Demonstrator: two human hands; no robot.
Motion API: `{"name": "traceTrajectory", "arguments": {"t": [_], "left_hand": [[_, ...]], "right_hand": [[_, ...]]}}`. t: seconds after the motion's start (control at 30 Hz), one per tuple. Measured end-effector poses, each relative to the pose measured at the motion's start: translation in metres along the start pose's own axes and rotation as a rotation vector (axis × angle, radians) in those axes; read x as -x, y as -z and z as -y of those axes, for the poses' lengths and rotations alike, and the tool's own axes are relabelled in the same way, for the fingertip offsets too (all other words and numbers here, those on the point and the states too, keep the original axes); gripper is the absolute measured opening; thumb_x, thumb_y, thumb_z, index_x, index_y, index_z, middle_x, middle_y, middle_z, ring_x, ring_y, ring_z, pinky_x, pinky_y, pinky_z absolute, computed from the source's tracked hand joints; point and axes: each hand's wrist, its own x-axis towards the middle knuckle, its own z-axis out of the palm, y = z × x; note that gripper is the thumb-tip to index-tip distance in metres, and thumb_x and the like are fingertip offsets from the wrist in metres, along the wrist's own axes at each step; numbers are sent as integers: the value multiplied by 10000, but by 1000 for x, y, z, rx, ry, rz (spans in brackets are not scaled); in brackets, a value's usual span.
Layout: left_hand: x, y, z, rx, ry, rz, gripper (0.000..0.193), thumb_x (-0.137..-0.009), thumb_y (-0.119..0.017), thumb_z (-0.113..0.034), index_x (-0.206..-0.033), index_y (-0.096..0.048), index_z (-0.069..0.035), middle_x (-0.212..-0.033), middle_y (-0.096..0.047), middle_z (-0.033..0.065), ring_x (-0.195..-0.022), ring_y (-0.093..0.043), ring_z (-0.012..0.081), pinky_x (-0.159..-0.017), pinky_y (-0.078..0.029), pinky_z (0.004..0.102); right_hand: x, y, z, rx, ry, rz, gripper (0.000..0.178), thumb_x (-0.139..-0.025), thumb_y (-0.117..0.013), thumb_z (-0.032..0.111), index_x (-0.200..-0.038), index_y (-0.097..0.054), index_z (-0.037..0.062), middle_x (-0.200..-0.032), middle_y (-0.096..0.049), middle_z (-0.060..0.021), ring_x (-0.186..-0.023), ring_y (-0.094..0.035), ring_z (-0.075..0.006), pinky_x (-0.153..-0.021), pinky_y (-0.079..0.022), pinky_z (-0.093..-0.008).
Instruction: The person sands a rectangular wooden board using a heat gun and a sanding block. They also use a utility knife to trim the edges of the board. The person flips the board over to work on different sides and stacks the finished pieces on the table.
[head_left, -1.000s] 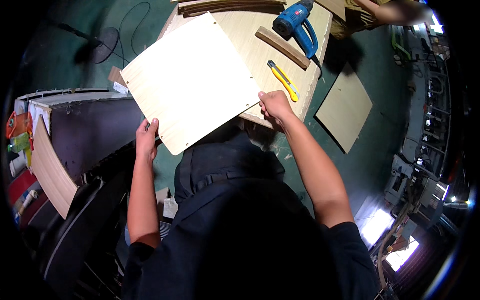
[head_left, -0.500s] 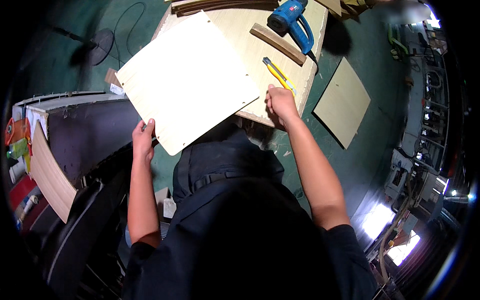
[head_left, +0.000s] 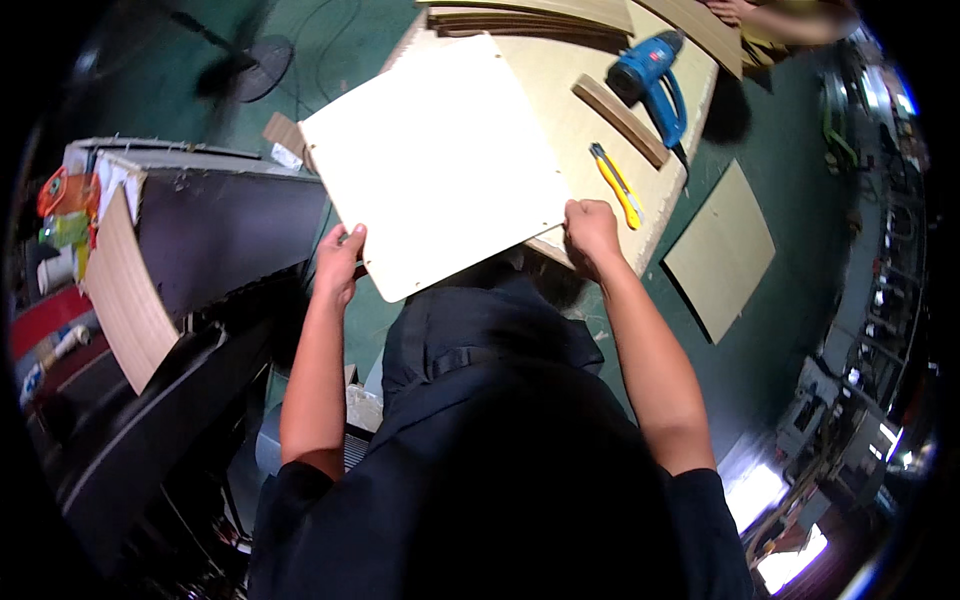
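A pale wooden panel (head_left: 440,165) with small holes along its edges lies tilted over the near left part of the worktable (head_left: 545,70). My left hand (head_left: 340,262) grips its lower left edge, thumb on top and fingers hidden beneath. At the near right corner of the panel, my right hand (head_left: 592,236) is closed on the edge. Just beyond that hand rests a yellow utility knife (head_left: 618,188). Farther back are a wooden strip (head_left: 622,122) and a blue heat gun (head_left: 648,80).
Brown edged boards (head_left: 530,22) are stacked at the table's far side. Another panel (head_left: 722,250) stands low on the right. At the left are a dark cabinet (head_left: 230,220), a curved wood sheet (head_left: 128,290) and a round-based stand (head_left: 262,68). Another person's hand (head_left: 733,10) shows at top right.
My right hand has moved from beside the knife onto the panel's near right corner and closed on it. The view has shifted, so the scene sits farther right. My left hand keeps its hold.
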Motion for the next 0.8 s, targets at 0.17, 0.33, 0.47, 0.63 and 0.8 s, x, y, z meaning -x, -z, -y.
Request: {"name": "traceTrajectory", "arguments": {"t": [0.17, 0.33, 0.47, 0.63, 0.8], "left_hand": [[11, 5, -4, 77, -40, 32, 231, -1055, -674, -248, -1180, -679, -54, -996, -724, 18, -890, -675, 145, -774, -547, 347], [64, 8, -53, 157, -124, 147, 152, -1046, -663, -231, -1109, -673, -93, -923, -725, 10, -775, -685, 108, -632, -554, 279], [108, -21, -96, 72, -247, 259, 154, -1048, -663, -198, -1101, -649, -54, -941, -736, 52, -805, -707, 124, -673, -610, 299], [139, -69, -126, 101, -354, 473, 281, -1067, -640, -204, -1240, -615, 16, -1089, -740, 112, -912, -738, 179, -794, -661, 358], [151, -105, -154, 228, -403, 730, 472, -1078, -623, -185, -1468, -507, 55, -1382, -668, 238, -1096, -746, 288, -924, -618, 408]], "right_hand": [[35, 3, 14, 315, 361, -115, 436, -1009, -653, 362, -825, -694, -31, -780, -683, -270, -765, -692, -449, -755, -529, -537], [120, 20, 80, 388, 879, 150, 597, -805, -897, 328, -1307, -670, 100, -1407, -582, -190, -1246, -582, -395, -1032, -487, -503], [145, 13, 96, 565, 1064, 169, 1043, -697, -959, 357, -1592, -436, 237, -1616, -386, -192, -1507, -366, -443, -1210, -312, -677], [115, -4, 71, 299, 1215, -107, 823, -745, -848, 104, -1508, -542, 107, -1521, -510, -226, -1407, -505, -470, -1171, -415, -602], [107, 34, 90, 8, 1199, -269, 515, -884, -734, 38, -1389, -647, -12, -1391, -662, -262, -1301, -646, -442, -1140, -494, -468]]}}
